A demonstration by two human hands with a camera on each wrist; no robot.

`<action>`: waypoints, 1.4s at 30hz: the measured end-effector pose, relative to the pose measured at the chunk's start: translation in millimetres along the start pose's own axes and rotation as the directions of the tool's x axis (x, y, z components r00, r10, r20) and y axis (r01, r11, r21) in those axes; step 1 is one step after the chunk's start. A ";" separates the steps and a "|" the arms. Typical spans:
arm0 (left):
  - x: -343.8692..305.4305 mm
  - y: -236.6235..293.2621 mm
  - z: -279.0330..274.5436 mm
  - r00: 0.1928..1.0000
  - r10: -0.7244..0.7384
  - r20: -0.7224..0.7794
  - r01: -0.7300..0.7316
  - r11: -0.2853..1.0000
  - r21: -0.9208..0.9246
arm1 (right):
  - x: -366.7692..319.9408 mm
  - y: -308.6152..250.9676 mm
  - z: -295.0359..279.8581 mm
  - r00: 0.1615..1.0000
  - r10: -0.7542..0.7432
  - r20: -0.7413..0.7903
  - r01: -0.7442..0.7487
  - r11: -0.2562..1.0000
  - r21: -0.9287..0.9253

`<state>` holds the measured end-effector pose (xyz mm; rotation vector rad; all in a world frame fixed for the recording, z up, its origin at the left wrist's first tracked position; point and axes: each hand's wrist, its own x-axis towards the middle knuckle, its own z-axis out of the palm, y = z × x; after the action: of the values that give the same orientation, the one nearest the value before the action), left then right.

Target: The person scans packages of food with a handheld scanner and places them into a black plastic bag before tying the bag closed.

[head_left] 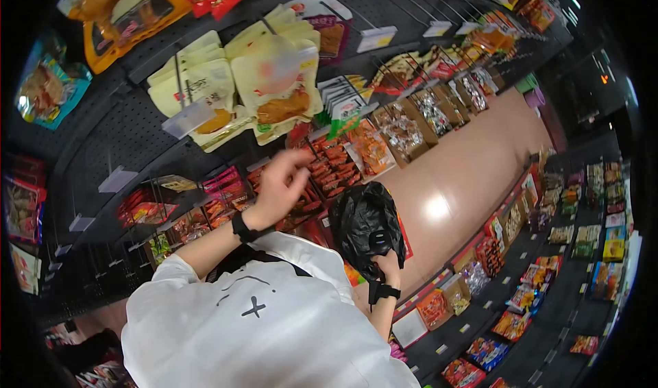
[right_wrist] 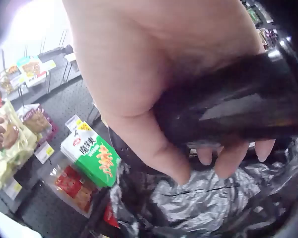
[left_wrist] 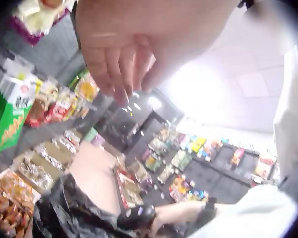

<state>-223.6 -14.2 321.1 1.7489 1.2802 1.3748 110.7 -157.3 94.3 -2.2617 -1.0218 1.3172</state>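
My left hand (head_left: 277, 189) is raised in front of the snack rack, holding nothing, its fingers loosely bent. Just above it in the head view hang pale yellow snack packets (head_left: 277, 86). Below it lie red-wrapped snacks (head_left: 332, 165) in boxes. In the left wrist view the fingers (left_wrist: 121, 74) hang relaxed. My right hand (head_left: 389, 268) grips a thick, glossy black handle (right_wrist: 228, 104), thumb on the near side and fingertips showing beneath. A crinkled black plastic bag (head_left: 363, 216) spreads open directly below the handle; its inside is mostly hidden.
Green-and-white packets (right_wrist: 97, 153) hang on hooks beside the yellow ones. Open cartons (head_left: 404, 131) of wrapped snacks line the lower shelf. A pinkish floor aisle (head_left: 439, 196) runs between this rack and the opposite shelf (head_left: 548, 271). Price-tag holders (head_left: 188, 117) stick out from the rack.
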 end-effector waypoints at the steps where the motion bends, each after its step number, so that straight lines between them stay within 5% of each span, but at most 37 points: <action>1: 10.5 -7.0 -12.6 0.983 0.035 -0.181 -0.032 0.999 0.018 | -2.4 -8.5 2.1 1.000 -0.020 0.006 0.020 1.000 0.006; 2: 19.0 -8.1 -25.8 0.945 0.099 -0.312 -0.031 0.975 0.218 | -4.2 -16.8 3.5 0.999 -0.031 0.010 0.031 1.000 0.001; 3: 26.5 -21.7 -32.2 0.916 0.060 -0.398 -0.034 0.997 0.072 | -9.9 -30.2 3.4 0.999 -0.015 0.047 0.014 0.999 0.033; 5: 37.9 -26.1 -43.5 0.872 0.078 -0.482 -0.008 0.990 0.144 | -12.9 -43.8 4.7 0.997 -0.008 0.082 0.003 0.998 0.064; 9: 50.9 -38.7 -44.4 0.893 0.032 -0.450 -0.011 0.999 0.049 | -23.7 -64.6 1.9 0.995 -0.071 0.066 0.067 0.996 0.056; 11: 57.8 -43.6 -41.4 0.907 -0.110 -0.407 0.072 0.992 -0.107 | -23.5 -68.9 1.6 0.993 -0.114 0.039 0.111 0.992 0.060; 15: 69.5 -47.5 -37.6 0.843 -0.174 -0.510 0.123 0.984 -0.131 | -24.2 -57.0 3.5 0.989 -0.145 -0.024 0.146 0.986 0.084; 28: 62.7 -29.8 -18.2 0.850 -0.203 -0.487 0.191 0.979 -0.076 | -46.4 -34.8 -1.2 0.992 -0.098 -0.077 0.109 0.981 0.162; 30: 56.4 -32.5 -21.8 0.823 -0.372 -0.430 0.281 0.923 -0.262 | -48.2 -34.8 -2.3 0.987 -0.114 -0.117 0.133 0.976 0.170; 31: 53.3 -26.7 -20.8 0.826 -0.371 -0.425 0.281 0.924 -0.260 | -51.4 -39.5 -4.7 0.988 -0.114 -0.106 0.132 0.975 0.179; 33: 45.9 -7.1 -20.5 0.864 -0.244 -0.440 0.028 0.896 -0.443 | -52.1 -43.4 -6.0 0.989 -0.111 -0.096 0.128 0.973 0.193; 39: 27.0 -9.6 -27.0 0.909 -0.393 -0.141 0.194 0.695 -0.692 | -47.2 -42.0 -6.1 0.985 -0.153 -0.078 0.166 0.966 0.198; 42: 20.4 -19.0 -27.2 0.788 -0.521 0.328 0.543 0.336 -0.770 | -53.0 -53.7 -7.3 0.982 -0.157 -0.101 0.175 0.963 0.207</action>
<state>-255.2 8.4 321.3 0.5523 0.7893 1.2126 77.8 -158.1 162.6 -2.0067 -0.9669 1.1902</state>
